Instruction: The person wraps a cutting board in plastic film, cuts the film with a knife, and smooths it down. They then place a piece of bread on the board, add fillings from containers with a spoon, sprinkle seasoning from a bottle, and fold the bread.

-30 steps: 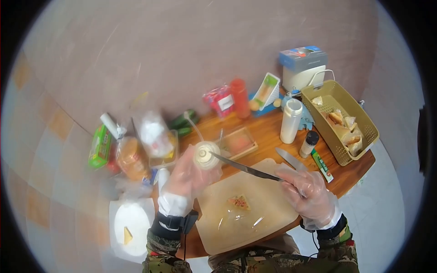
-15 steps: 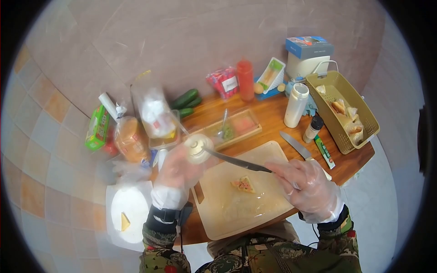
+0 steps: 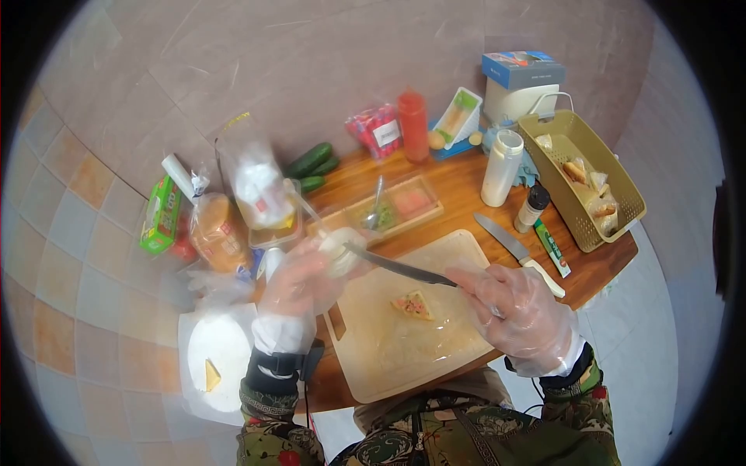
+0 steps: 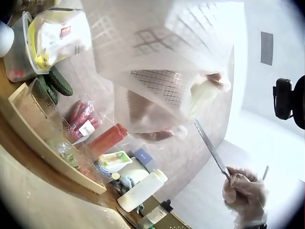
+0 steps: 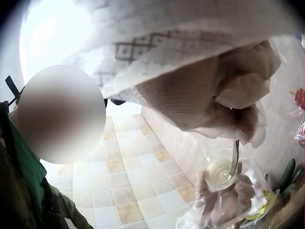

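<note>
In the head view my gloved left hand (image 3: 299,283) grips a small clear cup (image 3: 339,247) of white creamy stuff. My gloved right hand (image 3: 521,314) holds a knife (image 3: 404,269) by its handle, the dark blade pointing left with its tip at the cup's mouth. From the right wrist, the blade (image 5: 235,157) dips into the cup (image 5: 219,175), around which the left fingers (image 5: 245,191) curl. Below the knife, a small triangular topped slice (image 3: 412,304) lies on a cutting board (image 3: 388,369).
A white-handled knife (image 3: 513,245) lies right of the board, near a pepper-style shaker (image 3: 531,208) and white bottle (image 3: 501,167). Behind are a topping tray (image 3: 423,220), red bottle (image 3: 413,128) and cucumbers (image 3: 309,159). Bagged bread (image 3: 220,233) stands left; a basket (image 3: 614,182) right.
The cup has tipped, its mouth facing the head camera less, and both hands have come slightly nearer the body. The knife tip stays at the cup. The head view has shifted downward.
</note>
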The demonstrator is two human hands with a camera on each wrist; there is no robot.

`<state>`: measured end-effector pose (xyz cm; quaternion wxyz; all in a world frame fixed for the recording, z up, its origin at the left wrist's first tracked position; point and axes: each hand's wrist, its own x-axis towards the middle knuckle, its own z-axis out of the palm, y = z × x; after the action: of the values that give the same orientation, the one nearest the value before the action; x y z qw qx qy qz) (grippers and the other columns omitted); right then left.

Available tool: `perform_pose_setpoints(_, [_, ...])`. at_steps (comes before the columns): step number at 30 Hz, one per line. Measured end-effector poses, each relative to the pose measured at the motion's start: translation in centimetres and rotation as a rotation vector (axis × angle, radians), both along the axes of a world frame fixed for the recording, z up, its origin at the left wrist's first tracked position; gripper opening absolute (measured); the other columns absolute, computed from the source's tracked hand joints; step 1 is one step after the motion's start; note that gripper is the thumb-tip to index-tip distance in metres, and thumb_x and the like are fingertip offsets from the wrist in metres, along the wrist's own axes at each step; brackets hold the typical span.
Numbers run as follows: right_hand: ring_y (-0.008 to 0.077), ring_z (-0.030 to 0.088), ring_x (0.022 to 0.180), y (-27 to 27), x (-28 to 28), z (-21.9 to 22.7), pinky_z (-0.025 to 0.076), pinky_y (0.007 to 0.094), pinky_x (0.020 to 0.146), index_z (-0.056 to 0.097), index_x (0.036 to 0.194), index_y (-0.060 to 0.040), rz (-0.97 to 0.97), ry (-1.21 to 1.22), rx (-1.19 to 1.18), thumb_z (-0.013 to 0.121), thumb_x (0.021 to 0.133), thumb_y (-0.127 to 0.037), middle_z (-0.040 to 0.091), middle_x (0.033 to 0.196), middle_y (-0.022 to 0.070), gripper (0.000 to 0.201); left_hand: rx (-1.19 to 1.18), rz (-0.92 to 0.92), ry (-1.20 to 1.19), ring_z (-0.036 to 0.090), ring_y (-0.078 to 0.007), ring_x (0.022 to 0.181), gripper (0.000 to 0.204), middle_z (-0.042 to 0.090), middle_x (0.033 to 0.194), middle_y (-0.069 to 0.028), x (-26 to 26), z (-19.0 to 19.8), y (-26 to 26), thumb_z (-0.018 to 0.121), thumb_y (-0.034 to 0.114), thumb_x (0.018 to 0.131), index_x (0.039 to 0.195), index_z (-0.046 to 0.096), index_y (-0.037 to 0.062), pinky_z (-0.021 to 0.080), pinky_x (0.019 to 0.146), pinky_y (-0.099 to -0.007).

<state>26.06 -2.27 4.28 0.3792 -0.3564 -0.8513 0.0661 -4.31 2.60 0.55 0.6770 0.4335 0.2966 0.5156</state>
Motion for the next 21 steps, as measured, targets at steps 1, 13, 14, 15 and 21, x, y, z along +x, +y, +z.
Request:
perform_pose_setpoints(1, [0.0313,0.058,0.053,0.0,0.0,0.0,0.047,0.0409,0.047,0.066,0.119,-0.0049,0.005,0.011,-0.026,0.070,0.077,0.004,0.058,0.065,0.0108,0.043,0.003,0.005,0.009,0.055,-0.0275,0.113,0.069,0.059,0.134,-0.0210,0.0,0.0,0.0,0.073,0.042,0.082,0.130,0.058,-0.0048,0.043,0.097,-0.0431])
perform_pose_setpoints(13, [0.0343,0.061,0.059,0.0,0.0,-1.1,0.048,0.0428,0.053,0.067,0.116,-0.0067,0.039,0.076,-0.239,0.070,0.083,0.001,0.061,0.068,0.0135,0.034,-0.002,-0.172,-0.179,0.055,-0.0279,0.126,0.041,0.060,0.134,-0.0153,-1.0,-1.1,0.5,0.057,0.016,0.097,0.132,0.056,-0.0049,0.037,0.113,-0.0514])
perform_pose_setpoints(14, [0.0343,0.061,0.059,0.1,0.0,-1.2,0.048,0.0428,0.053,0.067,0.116,-0.0067,0.039,0.075,-0.242,0.070,0.083,0.001,0.061,0.068,0.0135,0.034,-0.002,-0.181,-0.187,0.055,-0.0278,0.125,0.040,0.060,0.134,-0.0151,-1.1,-1.4,0.6,0.057,0.016,0.097,0.131,0.057,-0.0047,0.037,0.113,-0.0519])
perform_pose_setpoints(15, [0.0344,0.062,0.060,0.2,0.1,-1.3,0.048,0.0424,0.053,0.068,0.116,-0.0064,0.051,0.092,-0.257,0.070,0.084,0.001,0.062,0.069,0.0141,0.032,-0.004,-0.180,-0.189,0.055,-0.0278,0.125,0.040,0.060,0.134,-0.0151,-1.2,-1.8,0.7,0.057,0.016,0.097,0.131,0.057,-0.0047,0.037,0.113,-0.0519])
perform_pose_setpoints(21, [0.0314,0.062,0.061,0.0,0.7,-2.1,0.047,0.0381,0.056,0.070,0.116,-0.0034,0.119,0.265,-0.418,0.067,0.088,0.000,0.065,0.074,0.0159,0.028,0.100,-0.147,-0.168,0.056,-0.0264,0.126,0.039,0.060,0.134,-0.0149,-0.8,-2.4,0.5,0.059,0.017,0.097,0.131,0.058,-0.0021,0.038,0.113,-0.0533])
